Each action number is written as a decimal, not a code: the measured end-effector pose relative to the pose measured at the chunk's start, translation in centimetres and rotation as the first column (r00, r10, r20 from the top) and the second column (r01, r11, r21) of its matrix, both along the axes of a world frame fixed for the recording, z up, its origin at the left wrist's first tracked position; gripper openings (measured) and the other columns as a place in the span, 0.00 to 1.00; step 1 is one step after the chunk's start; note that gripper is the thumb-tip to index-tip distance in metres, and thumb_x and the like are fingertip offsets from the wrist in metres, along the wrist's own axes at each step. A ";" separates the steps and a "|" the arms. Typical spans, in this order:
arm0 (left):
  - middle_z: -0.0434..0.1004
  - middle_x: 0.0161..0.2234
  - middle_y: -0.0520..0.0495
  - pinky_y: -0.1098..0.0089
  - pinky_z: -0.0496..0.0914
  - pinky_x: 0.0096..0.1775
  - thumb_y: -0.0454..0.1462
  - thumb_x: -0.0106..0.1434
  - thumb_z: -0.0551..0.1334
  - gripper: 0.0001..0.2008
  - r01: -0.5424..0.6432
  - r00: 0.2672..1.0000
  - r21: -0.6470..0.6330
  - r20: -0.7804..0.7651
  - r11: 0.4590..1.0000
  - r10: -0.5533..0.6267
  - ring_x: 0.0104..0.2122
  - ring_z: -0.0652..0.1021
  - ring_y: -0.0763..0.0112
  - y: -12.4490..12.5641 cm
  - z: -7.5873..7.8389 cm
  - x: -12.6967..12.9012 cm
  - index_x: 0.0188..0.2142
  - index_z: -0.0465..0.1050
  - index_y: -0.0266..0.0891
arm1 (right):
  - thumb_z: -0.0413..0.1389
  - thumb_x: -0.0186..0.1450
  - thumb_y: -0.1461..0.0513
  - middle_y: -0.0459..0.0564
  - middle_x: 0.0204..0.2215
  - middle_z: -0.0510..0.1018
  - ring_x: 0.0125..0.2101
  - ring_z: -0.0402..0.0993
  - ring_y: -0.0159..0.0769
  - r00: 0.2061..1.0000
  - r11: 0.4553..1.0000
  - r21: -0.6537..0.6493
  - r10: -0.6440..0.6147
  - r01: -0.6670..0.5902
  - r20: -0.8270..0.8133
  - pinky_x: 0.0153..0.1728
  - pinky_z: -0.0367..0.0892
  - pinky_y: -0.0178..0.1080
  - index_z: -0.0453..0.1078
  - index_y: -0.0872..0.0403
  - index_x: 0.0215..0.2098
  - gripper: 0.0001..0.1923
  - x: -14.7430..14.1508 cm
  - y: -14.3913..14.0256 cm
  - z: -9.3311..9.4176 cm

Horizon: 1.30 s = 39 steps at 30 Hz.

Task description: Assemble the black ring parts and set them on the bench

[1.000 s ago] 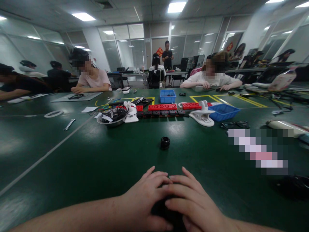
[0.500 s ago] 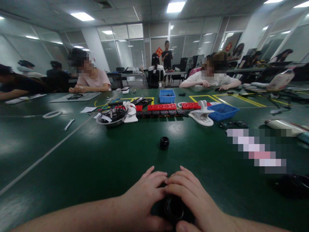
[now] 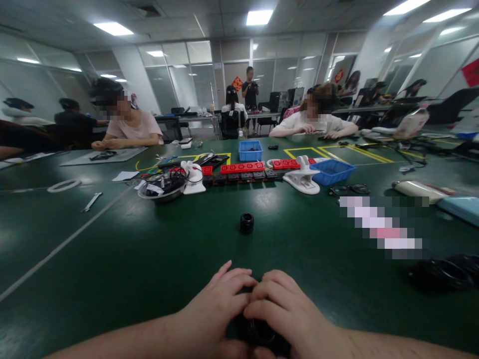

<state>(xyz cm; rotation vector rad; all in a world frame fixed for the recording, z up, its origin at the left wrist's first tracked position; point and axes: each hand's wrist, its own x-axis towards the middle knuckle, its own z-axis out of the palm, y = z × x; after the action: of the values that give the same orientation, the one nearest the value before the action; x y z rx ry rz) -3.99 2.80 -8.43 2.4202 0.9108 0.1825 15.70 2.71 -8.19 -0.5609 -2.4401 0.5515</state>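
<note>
Both hands, left hand (image 3: 217, 311) and right hand (image 3: 288, 314), now close tighter over the black ring (image 3: 262, 335), hiding it more.

lens (image 3: 246, 223) beyond hands, bowl (image 3: 161, 187) far left

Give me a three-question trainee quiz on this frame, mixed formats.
1. True or false: both the left hand and the right hand grip the black round part.
2. The small black ring on the green table is: A) beyond the hands, untouched B) inside the blue basket C) under the wrench.
3. Fill in: the metal bowl sits left of the ___ power strips.

Key: 1 true; 2 A; 3 red.
</note>
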 end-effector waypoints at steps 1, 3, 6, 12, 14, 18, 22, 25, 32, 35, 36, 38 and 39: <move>0.62 0.54 0.46 0.41 0.45 0.55 0.43 0.50 0.67 0.30 0.000 1.000 -0.005 -0.012 1.000 0.000 0.55 0.61 0.48 0.0 0.1 0.0 0.53 0.63 0.49 | 0.51 0.60 0.59 0.50 0.38 0.73 0.42 0.63 0.37 1.000 1.000 0.013 0.024 -0.024 -0.004 0.44 0.62 0.40 0.68 0.55 0.40 0.12 0.0 0.0 0.1; 0.62 0.55 0.46 0.41 0.45 0.55 0.42 0.50 0.68 0.31 -0.006 0.999 -0.010 -0.036 1.000 0.006 0.55 0.61 0.48 0.0 0.2 0.1 0.53 0.62 0.49 | 0.49 0.62 0.61 0.49 0.39 0.74 0.44 0.63 0.36 0.997 0.996 0.043 0.073 -0.073 0.009 0.48 0.60 0.40 0.68 0.56 0.40 0.11 0.0 0.1 0.5; 0.62 0.54 0.46 0.40 0.45 0.54 0.45 0.50 0.67 0.31 0.000 1.000 0.002 -0.026 1.000 0.000 0.55 0.62 0.48 0.0 0.3 0.2 0.53 0.62 0.51 | 0.47 0.65 0.61 0.47 0.41 0.74 0.45 0.64 0.34 0.991 0.986 0.099 0.134 -0.136 0.032 0.52 0.57 0.40 0.68 0.56 0.41 0.12 0.1 0.2 0.9; 0.64 0.52 0.46 0.43 0.46 0.55 0.43 0.50 0.67 0.29 -0.003 1.000 0.023 -0.023 1.000 0.004 0.54 0.63 0.50 -0.1 0.1 0.3 0.52 0.63 0.49 | 0.46 0.67 0.60 0.41 0.43 0.75 0.49 0.63 0.31 0.982 0.967 0.177 0.175 -0.185 0.067 0.59 0.47 0.38 0.70 0.52 0.38 0.11 0.6 0.5 0.9; 0.64 0.52 0.46 0.43 0.46 0.56 0.42 0.50 0.67 0.31 -0.007 0.999 0.038 -0.034 0.999 0.008 0.54 0.63 0.50 -0.2 -0.2 0.3 0.54 0.61 0.48 | 0.47 0.67 0.61 0.39 0.45 0.74 0.52 0.61 0.29 0.976 0.965 0.169 0.184 -0.202 0.119 0.60 0.42 0.37 0.70 0.50 0.39 0.10 0.7 0.6 1.0; 0.64 0.52 0.46 0.44 0.45 0.56 0.43 0.49 0.66 0.31 -0.021 1.000 0.063 -0.021 0.998 0.023 0.54 0.63 0.51 -0.1 -1.0 0.1 0.53 0.62 0.48 | 0.50 0.65 0.63 0.38 0.46 0.74 0.56 0.57 0.26 0.964 0.958 0.175 0.198 -0.229 0.179 0.61 0.34 0.34 0.71 0.49 0.38 0.08 0.7 0.7 1.1; 0.64 0.53 0.43 0.43 0.45 0.56 0.45 0.50 0.65 0.30 -0.009 0.999 0.060 -0.049 0.998 0.012 0.54 0.62 0.50 -0.1 -1.0 0.0 0.53 0.63 0.46 | 0.54 0.63 0.63 0.34 0.40 0.77 0.56 0.55 0.26 0.966 0.940 0.232 0.225 -0.249 0.126 0.61 0.26 0.33 0.72 0.51 0.33 0.05 0.4 0.6 0.8; 0.63 0.53 0.44 0.44 0.45 0.56 0.44 0.50 0.66 0.29 -0.012 0.997 0.044 -0.075 0.999 0.015 0.55 0.61 0.51 -0.1 -0.4 0.1 0.52 0.64 0.46 | 0.53 0.64 0.64 0.36 0.39 0.77 0.56 0.56 0.27 0.964 0.931 0.255 0.240 -0.261 0.111 0.61 0.27 0.34 0.72 0.52 0.31 0.07 0.4 0.6 0.6; 0.64 0.53 0.43 0.43 0.46 0.56 0.41 0.49 0.67 0.30 -0.025 0.998 0.023 -0.057 0.999 0.027 0.55 0.62 0.50 -0.2 0.0 0.3 0.52 0.64 0.44 | 0.49 0.66 0.62 0.40 0.40 0.77 0.56 0.57 0.29 0.965 0.935 0.239 0.247 -0.260 0.082 0.61 0.36 0.36 0.71 0.50 0.33 0.09 0.9 0.5 0.6; 0.64 0.53 0.45 0.42 0.46 0.55 0.41 0.49 0.68 0.32 -0.016 0.999 0.033 -0.043 0.999 0.017 0.55 0.62 0.51 -0.2 0.0 0.3 0.54 0.61 0.47 | 0.49 0.66 0.61 0.42 0.43 0.76 0.54 0.60 0.29 0.975 0.952 0.211 0.219 -0.222 0.037 0.61 0.40 0.36 0.70 0.51 0.37 0.08 0.9 0.4 0.9; 0.64 0.54 0.45 0.42 0.45 0.55 0.42 0.49 0.68 0.33 -0.010 0.999 0.029 -0.050 1.000 0.012 0.55 0.62 0.51 -0.1 0.1 0.3 0.54 0.60 0.48 | 0.49 0.65 0.61 0.43 0.45 0.75 0.54 0.60 0.30 0.981 0.963 0.188 0.189 -0.191 0.028 0.60 0.42 0.37 0.69 0.51 0.39 0.08 0.8 0.4 1.1; 0.62 0.55 0.44 0.41 0.46 0.55 0.43 0.49 0.69 0.36 -0.006 0.997 0.013 -0.077 1.000 0.007 0.55 0.61 0.50 -0.1 0.3 0.4 0.56 0.59 0.48 | 0.50 0.63 0.62 0.47 0.47 0.73 0.53 0.61 0.31 0.991 0.984 0.124 0.128 -0.130 0.029 0.60 0.45 0.38 0.67 0.53 0.44 0.11 0.8 0.3 1.2; 0.61 0.56 0.43 0.42 0.45 0.55 0.43 0.49 0.70 0.37 -0.010 0.996 0.006 -0.088 1.000 0.011 0.56 0.61 0.50 -0.2 0.3 0.4 0.56 0.58 0.47 | 0.50 0.62 0.63 0.49 0.47 0.73 0.52 0.62 0.32 0.993 0.989 0.090 0.112 -0.115 0.035 0.59 0.46 0.39 0.66 0.54 0.45 0.13 0.7 0.3 1.3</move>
<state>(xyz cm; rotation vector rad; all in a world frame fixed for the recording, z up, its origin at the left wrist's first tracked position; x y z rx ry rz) -3.63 2.64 -8.09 2.4451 0.9630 0.0831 16.45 3.02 -6.92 -0.3968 -2.5232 0.4766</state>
